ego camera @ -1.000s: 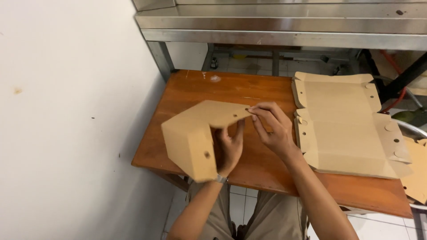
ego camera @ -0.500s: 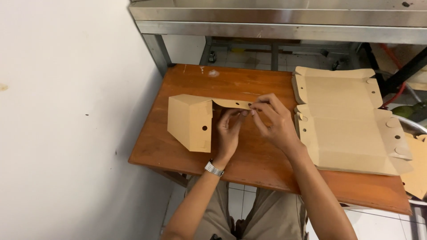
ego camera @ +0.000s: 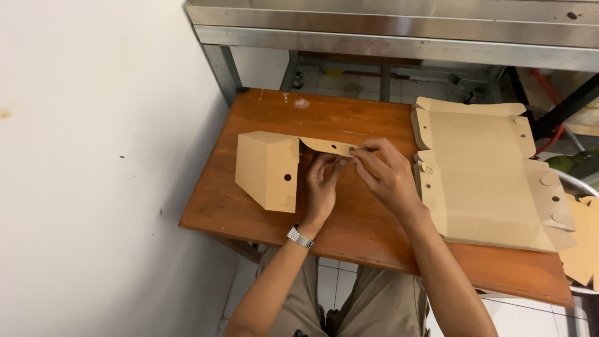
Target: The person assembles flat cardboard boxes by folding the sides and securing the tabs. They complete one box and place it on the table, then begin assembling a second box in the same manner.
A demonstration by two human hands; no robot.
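A half-folded brown cardboard box [ego camera: 267, 168] stands on the wooden table [ego camera: 349, 231], its walls raised and a small round hole in its side. A thin flap of the box [ego camera: 329, 147] stretches to the right from it. My left hand [ego camera: 323, 187], with a metal watch on the wrist, pinches this flap from below. My right hand [ego camera: 384, 173] pinches the flap's right end with thumb and fingertips. Both hands meet at the flap, just right of the box body.
A stack of flat unfolded cardboard blanks [ego camera: 486, 168] lies on the table's right half. More cardboard [ego camera: 583, 243] hangs past the right edge. A white wall [ego camera: 93, 168] borders the left. A steel shelf frame [ego camera: 399, 28] runs along the back.
The box has been turned and lowered onto the table, its flap now stretched flat to the right. Both hands have shifted onto the flap's end.
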